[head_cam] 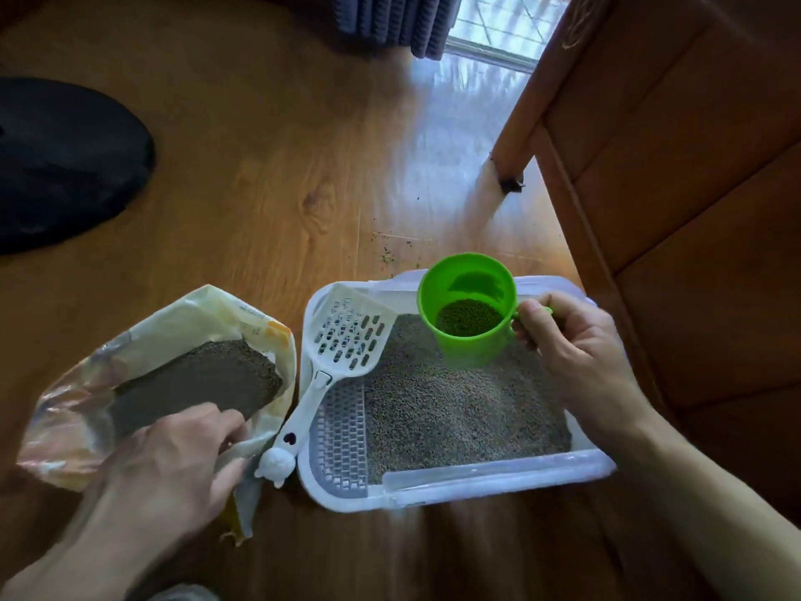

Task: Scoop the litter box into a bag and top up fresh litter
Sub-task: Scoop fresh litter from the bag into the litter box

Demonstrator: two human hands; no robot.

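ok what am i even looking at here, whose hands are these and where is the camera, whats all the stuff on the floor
There is no machine here: a person is doing a chore, and the one picture comes from a wide-angle camera worn on their head, looking forward and down, so you see their own two hands.

On the wooden floor sits a white litter box with grey litter in it. A white slotted scoop lies propped across its left edge, untouched. To the left is an open litter bag with dark litter inside.

The left hand grips the bag's rim, holding it open. The right hand pinches the handle of a green cup, held above the box and partly filled with litter. A few grains are scattered on the floor beyond the box. Wooden furniture stands on the right.
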